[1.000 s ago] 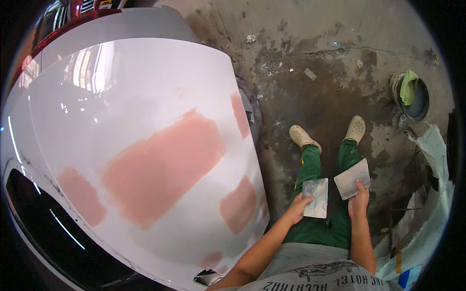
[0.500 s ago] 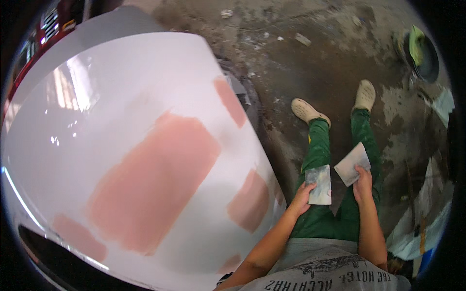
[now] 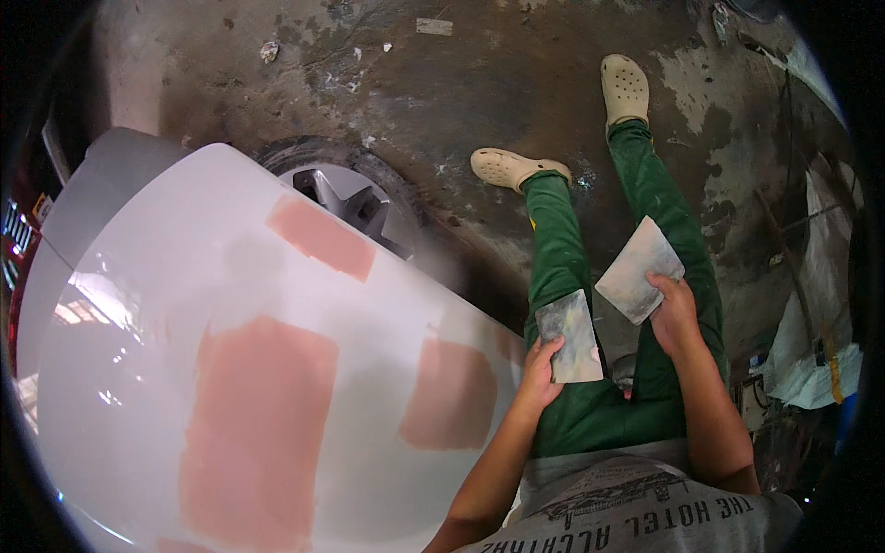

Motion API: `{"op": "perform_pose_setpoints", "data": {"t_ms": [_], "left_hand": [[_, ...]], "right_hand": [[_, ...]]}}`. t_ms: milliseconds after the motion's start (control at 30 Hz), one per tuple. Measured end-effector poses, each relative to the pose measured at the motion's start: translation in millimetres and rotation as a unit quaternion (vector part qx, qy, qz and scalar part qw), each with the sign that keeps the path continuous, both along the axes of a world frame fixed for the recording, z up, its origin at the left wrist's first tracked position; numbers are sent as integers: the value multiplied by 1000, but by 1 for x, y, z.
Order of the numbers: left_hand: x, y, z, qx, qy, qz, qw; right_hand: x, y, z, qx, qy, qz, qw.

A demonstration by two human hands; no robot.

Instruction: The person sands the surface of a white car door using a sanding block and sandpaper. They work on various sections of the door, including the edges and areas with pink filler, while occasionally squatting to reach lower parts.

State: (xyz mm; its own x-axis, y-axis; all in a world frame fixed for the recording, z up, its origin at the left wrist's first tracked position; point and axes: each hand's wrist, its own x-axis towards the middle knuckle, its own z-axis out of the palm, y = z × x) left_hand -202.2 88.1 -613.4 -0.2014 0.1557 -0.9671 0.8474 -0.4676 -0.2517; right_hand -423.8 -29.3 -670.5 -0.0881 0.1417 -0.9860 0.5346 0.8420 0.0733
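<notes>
My left hand (image 3: 542, 373) grips a rectangular flat plate (image 3: 573, 334), smeared grey and yellowish, with the thumb lying on its face. Another flat plate (image 3: 636, 267), paler with grey smudges, is pinched at its lower right corner by my right hand (image 3: 676, 315). The two plates are held apart in front of my legs, tilted differently. To my left is a glossy white car body panel (image 3: 369, 387). Pinkish filler covers it in patches: a large one (image 3: 263, 433), a smaller one (image 3: 450, 394) nearer me, and one (image 3: 321, 238) along the edge by the wheel.
A car wheel (image 3: 369, 198) with a spoked rim shows beyond the panel's edge. The stained concrete floor (image 3: 433, 101) has scattered scraps and a flat light strip (image 3: 434, 27). Whitish sheeting (image 3: 816, 304) stands at the right.
The view has shifted, bringing the wheel into sight and moving the car panel lower. My feet have changed position. Both hands still hold their plates, with the right one raised slightly higher.
</notes>
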Motion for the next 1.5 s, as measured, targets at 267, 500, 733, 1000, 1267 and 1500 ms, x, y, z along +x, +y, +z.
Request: {"op": "perform_pose_setpoints", "data": {"t_ms": [267, 500, 733, 1000, 1267, 1500], "left_hand": [[1, -6, -3, 11, -1, -25, 1000], [-3, -15, -4, 19, -8, -26, 999], [5, -7, -8, -6, -47, -12, 999], [18, -125, 81, -197, -201, -81, 956], [16, -263, 313, -432, -362, -254, 786], [-20, -295, 475, -464, -585, -336, 574]], "right_hand": [[-3, 2, -2, -15, -13, -44, 999], [-6, -5, -4, -29, -19, -41, 999], [-5, -7, -7, -63, -25, -40, 997], [-10, -94, 76, -223, 17, 248, 943], [-9, -291, 372, -666, 141, 658, 322], [13, -336, 519, -788, 179, 589, 14]]}}
